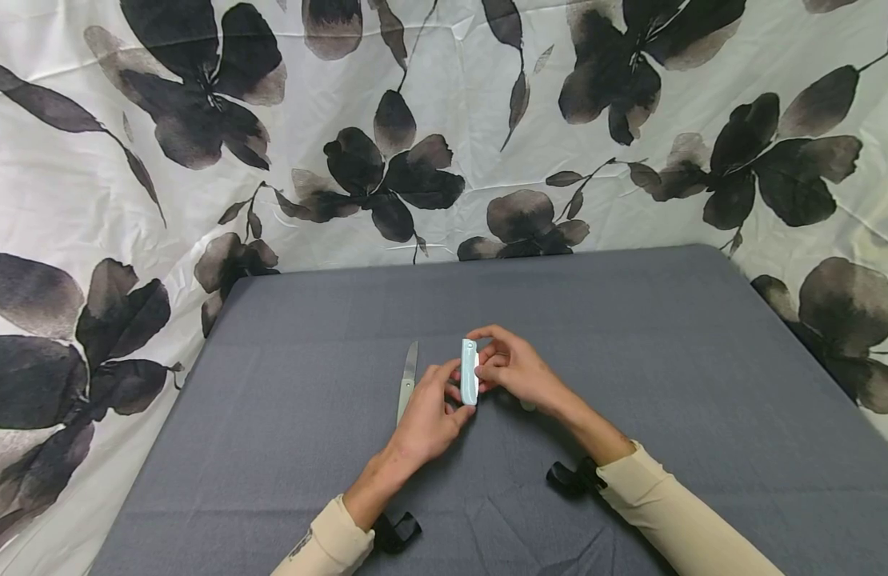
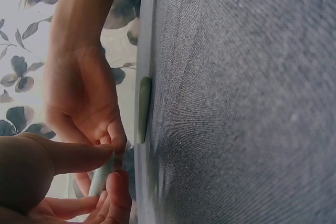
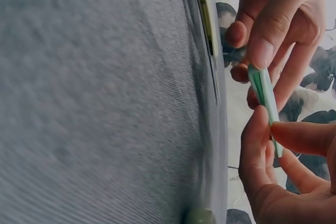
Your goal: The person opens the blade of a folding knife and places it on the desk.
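Note:
Upright between my two hands is a pale blue folding knife (image 1: 469, 372), with a white strip, apparently its folded blade, along its right side. My left hand (image 1: 431, 412) pinches its lower end between thumb and fingers. From the other side, my right hand (image 1: 516, 368) pinches the white strip with thumb and fingers, its index finger near the top end. In the right wrist view the folding knife (image 3: 266, 95) appears edge-on, with a dark slot along it. A knife (image 1: 408, 382) with a pale green handle lies left of my left hand, its handle end partly hidden.
A pale green object (image 1: 528, 406) lies on the table beneath my right wrist, mostly hidden; its long rounded side (image 2: 144, 109) shows in the left wrist view. Grey cloth covers the table (image 1: 307, 320). Behind hangs a floral curtain (image 1: 444, 96).

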Demonstrator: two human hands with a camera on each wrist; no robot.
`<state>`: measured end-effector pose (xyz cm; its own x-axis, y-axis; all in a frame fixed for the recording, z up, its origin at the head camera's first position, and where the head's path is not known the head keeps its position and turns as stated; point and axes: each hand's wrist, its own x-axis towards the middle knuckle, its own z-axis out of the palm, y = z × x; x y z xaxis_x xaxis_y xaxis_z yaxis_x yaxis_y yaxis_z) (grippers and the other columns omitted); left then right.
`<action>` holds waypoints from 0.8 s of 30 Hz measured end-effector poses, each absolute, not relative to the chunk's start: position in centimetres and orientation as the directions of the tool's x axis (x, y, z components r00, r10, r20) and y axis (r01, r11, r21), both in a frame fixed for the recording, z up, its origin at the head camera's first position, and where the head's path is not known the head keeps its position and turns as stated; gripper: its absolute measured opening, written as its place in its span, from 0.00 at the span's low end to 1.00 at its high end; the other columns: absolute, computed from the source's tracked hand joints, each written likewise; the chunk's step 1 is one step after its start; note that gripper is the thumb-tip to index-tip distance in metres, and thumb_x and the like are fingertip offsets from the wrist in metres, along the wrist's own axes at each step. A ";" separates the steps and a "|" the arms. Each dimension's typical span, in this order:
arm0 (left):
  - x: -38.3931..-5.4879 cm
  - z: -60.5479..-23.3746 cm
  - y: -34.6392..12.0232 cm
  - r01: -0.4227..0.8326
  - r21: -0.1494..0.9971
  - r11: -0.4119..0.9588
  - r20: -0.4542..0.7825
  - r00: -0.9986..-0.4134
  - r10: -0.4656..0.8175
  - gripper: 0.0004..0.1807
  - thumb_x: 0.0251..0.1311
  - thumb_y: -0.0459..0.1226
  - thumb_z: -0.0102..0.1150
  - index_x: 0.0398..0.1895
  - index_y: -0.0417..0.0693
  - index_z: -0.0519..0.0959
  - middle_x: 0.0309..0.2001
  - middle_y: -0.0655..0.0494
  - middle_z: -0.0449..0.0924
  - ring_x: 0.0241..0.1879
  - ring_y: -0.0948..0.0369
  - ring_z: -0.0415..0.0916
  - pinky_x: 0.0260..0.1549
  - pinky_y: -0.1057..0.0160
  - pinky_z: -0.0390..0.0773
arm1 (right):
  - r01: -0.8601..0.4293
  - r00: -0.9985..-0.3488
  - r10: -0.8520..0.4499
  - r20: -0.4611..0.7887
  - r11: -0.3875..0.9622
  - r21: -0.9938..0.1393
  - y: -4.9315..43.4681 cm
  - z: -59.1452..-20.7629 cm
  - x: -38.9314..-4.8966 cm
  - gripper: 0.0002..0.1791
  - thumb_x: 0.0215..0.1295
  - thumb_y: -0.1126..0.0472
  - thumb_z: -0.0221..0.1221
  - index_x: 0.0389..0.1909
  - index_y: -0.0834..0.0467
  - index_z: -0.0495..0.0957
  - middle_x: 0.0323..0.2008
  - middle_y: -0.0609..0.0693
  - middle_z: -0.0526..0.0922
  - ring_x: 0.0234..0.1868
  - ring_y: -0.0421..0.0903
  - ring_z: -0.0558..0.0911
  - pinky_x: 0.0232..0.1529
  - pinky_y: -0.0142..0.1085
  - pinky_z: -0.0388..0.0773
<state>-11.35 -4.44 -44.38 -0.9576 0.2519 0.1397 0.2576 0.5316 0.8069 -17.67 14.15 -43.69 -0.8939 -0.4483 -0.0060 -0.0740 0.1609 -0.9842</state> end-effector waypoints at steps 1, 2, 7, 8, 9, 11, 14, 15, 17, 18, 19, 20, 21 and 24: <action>-11.4 -44.4 -4.5 0.259 0.808 0.530 0.141 -0.957 0.254 0.37 0.58 0.25 0.71 0.72 0.35 0.70 0.55 0.41 0.75 0.45 0.55 0.81 0.34 0.71 0.79 | -0.074 -0.895 -0.445 -0.001 0.151 -0.986 14.1 -43.8 -17.6 0.29 0.68 0.76 0.57 0.70 0.67 0.68 0.40 0.60 0.77 0.34 0.44 0.83 0.40 0.43 0.88; -11.4 -44.4 -4.5 0.261 0.809 0.527 0.141 -0.956 0.257 0.37 0.58 0.25 0.71 0.72 0.35 0.70 0.55 0.41 0.75 0.45 0.55 0.81 0.34 0.71 0.79 | -0.072 -0.898 -0.440 0.002 0.143 -0.987 14.1 -43.8 -17.6 0.29 0.68 0.76 0.57 0.70 0.66 0.68 0.40 0.59 0.77 0.34 0.44 0.83 0.39 0.42 0.88; -11.3 -44.4 -4.6 0.255 0.821 0.511 0.140 -0.957 0.253 0.37 0.59 0.27 0.72 0.72 0.35 0.69 0.56 0.41 0.75 0.46 0.55 0.82 0.36 0.70 0.80 | -0.064 -0.903 -0.430 0.010 0.110 -0.992 14.1 -44.1 -17.4 0.30 0.69 0.76 0.57 0.72 0.65 0.68 0.41 0.58 0.77 0.34 0.42 0.83 0.40 0.42 0.88; -11.3 -44.3 -4.7 0.249 0.824 0.509 0.138 -0.959 0.247 0.36 0.60 0.28 0.72 0.72 0.36 0.69 0.56 0.41 0.75 0.46 0.55 0.81 0.37 0.70 0.80 | -0.062 -0.903 -0.429 0.011 0.105 -0.992 14.1 -44.1 -17.4 0.30 0.69 0.76 0.57 0.72 0.64 0.68 0.41 0.58 0.77 0.34 0.42 0.83 0.40 0.43 0.88; -11.3 -44.3 -4.7 0.245 0.827 0.507 0.137 -0.961 0.240 0.36 0.61 0.29 0.71 0.72 0.36 0.69 0.57 0.41 0.75 0.46 0.55 0.81 0.38 0.70 0.81 | -0.063 -0.903 -0.430 0.014 0.100 -0.993 14.1 -44.1 -17.3 0.29 0.69 0.76 0.57 0.72 0.64 0.68 0.41 0.58 0.77 0.34 0.42 0.83 0.40 0.44 0.88; -11.3 -44.3 -4.6 0.230 0.837 0.497 0.133 -0.965 0.224 0.34 0.64 0.31 0.69 0.73 0.37 0.69 0.57 0.42 0.75 0.46 0.56 0.80 0.39 0.69 0.81 | -0.066 -0.901 -0.434 0.020 0.093 -0.993 14.1 -44.0 -17.3 0.29 0.70 0.76 0.57 0.71 0.64 0.68 0.41 0.58 0.77 0.34 0.41 0.84 0.40 0.44 0.88; -11.4 -44.3 -4.5 0.206 0.854 0.478 0.123 -0.972 0.199 0.32 0.68 0.33 0.66 0.74 0.40 0.68 0.58 0.44 0.75 0.48 0.57 0.80 0.42 0.68 0.81 | -0.067 -0.898 -0.439 0.020 0.092 -0.994 14.0 -44.0 -17.1 0.29 0.70 0.75 0.57 0.72 0.63 0.68 0.41 0.59 0.77 0.34 0.42 0.84 0.41 0.46 0.88; -11.4 -44.3 -4.5 0.198 0.860 0.470 0.119 -0.974 0.191 0.32 0.69 0.33 0.64 0.75 0.40 0.68 0.58 0.44 0.75 0.49 0.57 0.80 0.42 0.68 0.81 | -0.067 -0.898 -0.440 0.019 0.095 -0.993 14.0 -44.0 -17.0 0.29 0.70 0.75 0.57 0.72 0.63 0.68 0.41 0.59 0.78 0.34 0.42 0.84 0.41 0.46 0.88; -11.5 -44.3 -4.4 0.186 0.873 0.452 0.116 -0.977 0.177 0.32 0.69 0.31 0.63 0.76 0.41 0.67 0.58 0.44 0.76 0.50 0.56 0.80 0.42 0.67 0.81 | -0.070 -0.897 -0.441 0.018 0.101 -0.992 13.9 -44.0 -16.9 0.29 0.70 0.75 0.56 0.72 0.63 0.68 0.42 0.59 0.78 0.35 0.42 0.84 0.41 0.46 0.88; -11.6 -44.3 -4.4 0.176 0.881 0.439 0.111 -0.979 0.169 0.33 0.69 0.31 0.62 0.76 0.41 0.66 0.58 0.44 0.76 0.50 0.56 0.80 0.42 0.67 0.81 | -0.071 -0.897 -0.442 0.019 0.102 -0.992 13.9 -44.0 -16.9 0.29 0.70 0.75 0.56 0.72 0.63 0.68 0.42 0.59 0.78 0.35 0.42 0.84 0.41 0.46 0.88; -11.6 -44.3 -4.3 0.170 0.888 0.427 0.110 -0.981 0.162 0.34 0.69 0.30 0.62 0.77 0.41 0.65 0.58 0.44 0.77 0.50 0.56 0.80 0.42 0.66 0.82 | -0.072 -0.897 -0.442 0.020 0.101 -0.992 13.9 -44.0 -16.9 0.30 0.70 0.75 0.56 0.72 0.63 0.68 0.42 0.59 0.78 0.35 0.42 0.84 0.41 0.46 0.88; -11.7 -44.3 -4.3 0.166 0.895 0.415 0.109 -0.982 0.157 0.34 0.69 0.29 0.62 0.77 0.40 0.65 0.58 0.43 0.77 0.50 0.55 0.80 0.42 0.66 0.82 | -0.074 -0.896 -0.443 0.022 0.101 -0.992 13.9 -44.0 -16.9 0.30 0.70 0.75 0.56 0.72 0.63 0.68 0.42 0.60 0.78 0.35 0.42 0.84 0.41 0.46 0.88; -11.7 -44.4 -4.3 0.159 0.901 0.404 0.106 -0.983 0.151 0.35 0.68 0.28 0.62 0.78 0.41 0.64 0.58 0.43 0.78 0.49 0.55 0.80 0.42 0.65 0.82 | -0.077 -0.896 -0.444 0.025 0.098 -0.992 13.9 -44.0 -16.9 0.30 0.70 0.75 0.56 0.72 0.63 0.68 0.42 0.60 0.78 0.34 0.42 0.84 0.41 0.46 0.88; -11.7 -44.4 -4.3 0.146 0.914 0.378 0.099 -0.985 0.141 0.37 0.68 0.27 0.62 0.79 0.42 0.62 0.59 0.42 0.78 0.49 0.55 0.81 0.42 0.64 0.82 | -0.091 -0.892 -0.450 0.040 0.091 -0.992 13.8 -44.1 -16.8 0.30 0.70 0.75 0.55 0.72 0.64 0.68 0.42 0.62 0.78 0.34 0.42 0.84 0.41 0.47 0.88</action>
